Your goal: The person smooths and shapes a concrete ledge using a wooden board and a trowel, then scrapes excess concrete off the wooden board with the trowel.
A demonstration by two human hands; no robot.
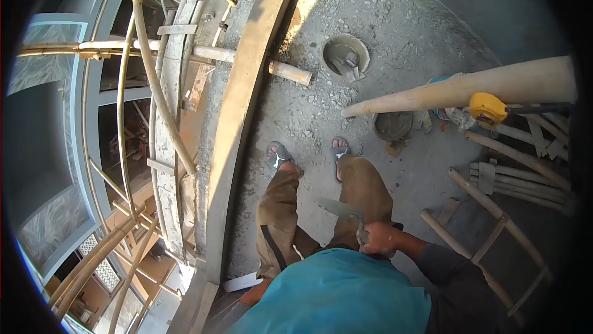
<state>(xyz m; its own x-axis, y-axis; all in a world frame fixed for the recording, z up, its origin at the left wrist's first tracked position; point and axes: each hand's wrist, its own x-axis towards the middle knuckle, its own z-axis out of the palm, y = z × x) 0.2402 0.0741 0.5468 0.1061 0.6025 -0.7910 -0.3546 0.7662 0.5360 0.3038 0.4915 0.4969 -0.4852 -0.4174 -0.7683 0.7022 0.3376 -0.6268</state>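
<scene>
My right hand (381, 239) is closed round the handle of a trowel (338, 207), whose grey blade points left in front of my thigh. At the lower left, my left hand (255, 292) shows only in part beside my hip, near a white flat piece (242, 282); its fingers are hidden. Beyond my feet stands a round bucket (365, 56) with grey material and a tool inside. A second, darker bucket (393, 125) is partly covered by a thick bamboo pole.
A low wall (238, 96) runs along my left, with bamboo scaffolding (154, 80) and a drop beyond it. The thick pole (457, 90) slants in from the right, near a yellow tape measure (488, 109). A wooden ladder (488, 235) lies lower right. Rubble covers the floor ahead.
</scene>
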